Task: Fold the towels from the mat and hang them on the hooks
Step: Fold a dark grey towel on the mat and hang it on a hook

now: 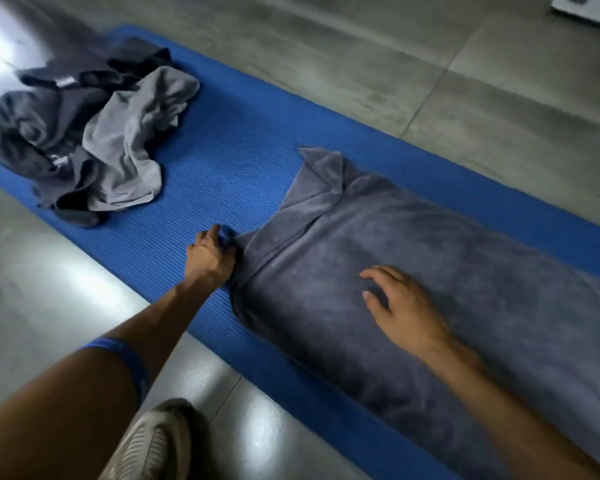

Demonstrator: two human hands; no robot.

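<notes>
- While the grey towel (413, 271) lies spread lengthwise along the blue mat (205, 161), the left hand (210, 258) is curled tight on the towel's near corner, at the mat's near long edge
- The right hand (400, 308) hangs over the middle of the towel with fingers spread and loose, holding nothing; whether it touches the cloth cannot be told
- The towel looks soft, thick and limp: it should drape and bunch instead of keeping a crease, and its nap should cling to the ribbed mat more than slide
- Corners and hems look like the best places to take hold; the far corner, toward the mat's far long edge, is turned over on itself and probably needs flattening first
- A heap of towels (80, 140), light and dark grey, sits crumpled at the mat's far end, well apart from the spread one
- Between heap and towel the mat shows bare blue, likely room for folding
- Beside the mat's near edge stand a shoe (153, 445) and glossy grey floor (430, 81); no hooks are in view
</notes>
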